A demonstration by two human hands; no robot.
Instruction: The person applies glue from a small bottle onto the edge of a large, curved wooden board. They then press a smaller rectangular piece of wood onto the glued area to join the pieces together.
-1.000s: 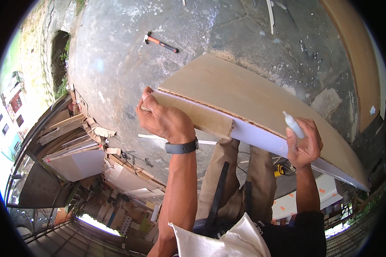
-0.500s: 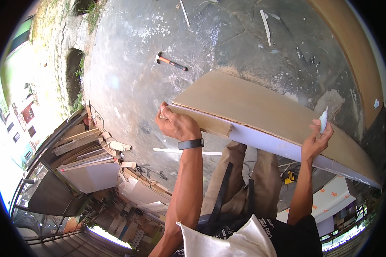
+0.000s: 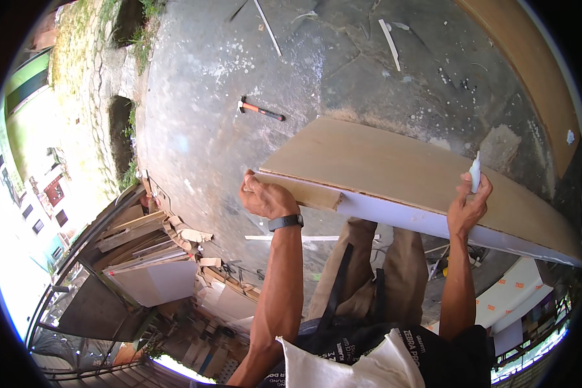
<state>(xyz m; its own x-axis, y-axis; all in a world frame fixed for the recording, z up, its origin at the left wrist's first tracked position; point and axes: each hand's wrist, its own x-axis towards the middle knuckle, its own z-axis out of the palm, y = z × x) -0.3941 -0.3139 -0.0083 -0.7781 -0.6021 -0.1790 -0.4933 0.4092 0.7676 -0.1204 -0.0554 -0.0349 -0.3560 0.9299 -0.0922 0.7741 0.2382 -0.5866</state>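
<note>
A large tan board (image 3: 375, 155) with a white-faced side (image 3: 394, 212) lies at an angle in front of my legs. At its left end, my left hand (image 3: 269, 196) is closed on a short plywood strip (image 3: 320, 196) lying along the board's near edge; the fingertips are partly hidden. Toward the right, my right hand (image 3: 469, 205) grips a small white squeeze bottle (image 3: 475, 176), nozzle upward, over the board's near edge.
A hammer (image 3: 262, 108) with an orange and black handle lies on the concrete floor (image 3: 194, 84). Thin white strips (image 3: 389, 45) are scattered farther off. Stacked wood offcuts (image 3: 136, 236) stand at left, a pale panel (image 3: 511, 294) at lower right, and a big brown board (image 3: 530, 64) at far right.
My right hand has shifted slightly left with the bottle, which now points more upright. The left hand keeps its place on the strip. The whole view has shifted a little.
</note>
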